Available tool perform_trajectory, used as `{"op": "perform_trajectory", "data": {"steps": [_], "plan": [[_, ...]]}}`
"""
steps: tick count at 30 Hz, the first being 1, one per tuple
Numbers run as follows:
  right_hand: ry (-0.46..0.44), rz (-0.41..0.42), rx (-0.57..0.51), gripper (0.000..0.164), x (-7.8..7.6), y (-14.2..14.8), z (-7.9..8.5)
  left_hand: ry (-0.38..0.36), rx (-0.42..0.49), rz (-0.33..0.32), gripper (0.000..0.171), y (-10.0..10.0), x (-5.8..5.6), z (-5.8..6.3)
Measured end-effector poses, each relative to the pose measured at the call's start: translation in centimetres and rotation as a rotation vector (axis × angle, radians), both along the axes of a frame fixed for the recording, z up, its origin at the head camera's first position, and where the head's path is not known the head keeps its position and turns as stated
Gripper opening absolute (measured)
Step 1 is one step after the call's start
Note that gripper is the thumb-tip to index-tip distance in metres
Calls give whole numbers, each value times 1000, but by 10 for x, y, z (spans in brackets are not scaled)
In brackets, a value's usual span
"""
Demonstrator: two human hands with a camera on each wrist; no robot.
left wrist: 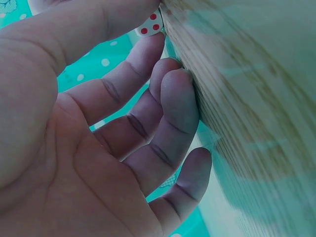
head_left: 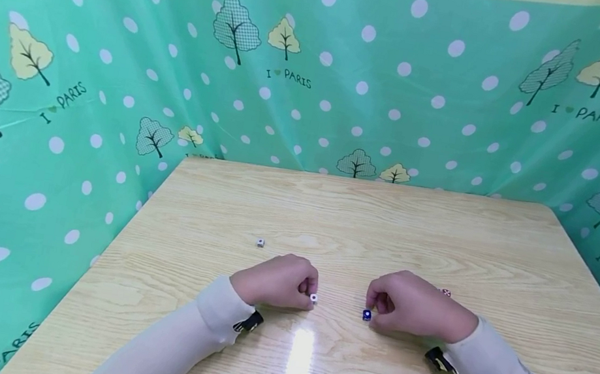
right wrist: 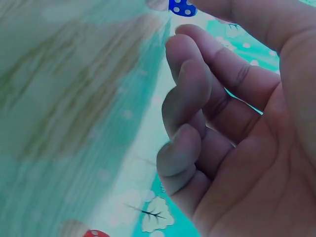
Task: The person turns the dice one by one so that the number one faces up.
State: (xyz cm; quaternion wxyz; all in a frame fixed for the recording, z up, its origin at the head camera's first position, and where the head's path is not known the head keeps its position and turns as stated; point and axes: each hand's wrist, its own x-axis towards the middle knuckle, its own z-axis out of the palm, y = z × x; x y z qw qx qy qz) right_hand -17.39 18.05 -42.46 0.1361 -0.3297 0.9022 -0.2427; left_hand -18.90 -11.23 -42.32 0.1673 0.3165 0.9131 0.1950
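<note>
In the head view, my left hand (head_left: 284, 282) pinches a white die (head_left: 314, 298) between thumb and index finger, low over the wooden table (head_left: 351, 235). Red pips show on this die's side in the left wrist view, where the other fingers are bent beside the tabletop. Across from it, my right hand (head_left: 414, 305) has thumb and index fingertips at a blue die (head_left: 366, 315) with white pips. The thumb partly covers that die in the right wrist view, and the remaining fingers curl loosely below it.
Another white die (head_left: 260, 242) lies on the table beyond the left hand. A red die (head_left: 446, 293) with white pips sits behind the right wrist, partly hidden in the head view. A green patterned curtain (head_left: 340, 88) encloses the table's back and sides.
</note>
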Motion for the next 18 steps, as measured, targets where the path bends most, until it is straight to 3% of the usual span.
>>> {"op": "perform_trajectory", "data": {"steps": [6,18], "plan": [[93,-16,48,17,5,-4,5,-17,9,5,17,0,0,0],[152,18,40,22,7,-6,3,-27,9,19,17,1,0,0]]}}
